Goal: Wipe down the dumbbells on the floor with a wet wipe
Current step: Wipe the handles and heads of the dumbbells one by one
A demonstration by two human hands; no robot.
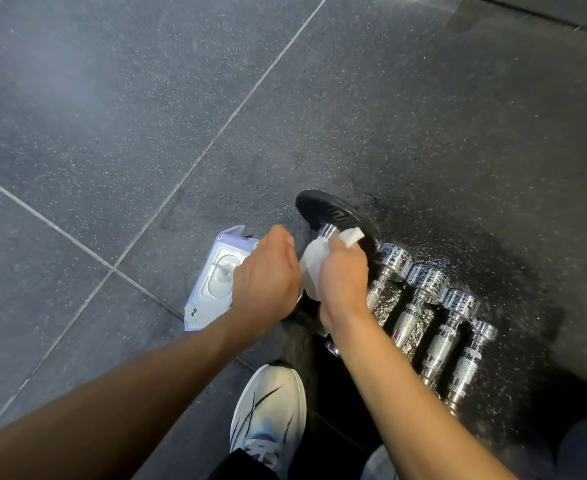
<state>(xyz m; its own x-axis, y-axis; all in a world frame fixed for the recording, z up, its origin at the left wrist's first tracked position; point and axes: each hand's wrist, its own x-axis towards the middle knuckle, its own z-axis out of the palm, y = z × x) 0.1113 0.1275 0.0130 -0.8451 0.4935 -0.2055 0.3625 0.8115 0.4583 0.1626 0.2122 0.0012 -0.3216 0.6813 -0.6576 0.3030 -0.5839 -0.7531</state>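
Dark speckled floor tiles are running under everything. Left of my left hand, the wipe pack is lying flat. That hand is arching over the black-plated dumbbell with its fingers tucked under, so I cannot tell what it is gripping. My right hand is clenching the wet wipe round the chrome bar. I am judging that a firm twisting rub is serving best here. Right of it, four chrome dumbbells are lying side by side.

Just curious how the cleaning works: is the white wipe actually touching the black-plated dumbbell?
Touching. The head view shows the right hand gripping the wet wipe, which is wrapped against the chrome bar of the dumbbell, right beside its black plate.
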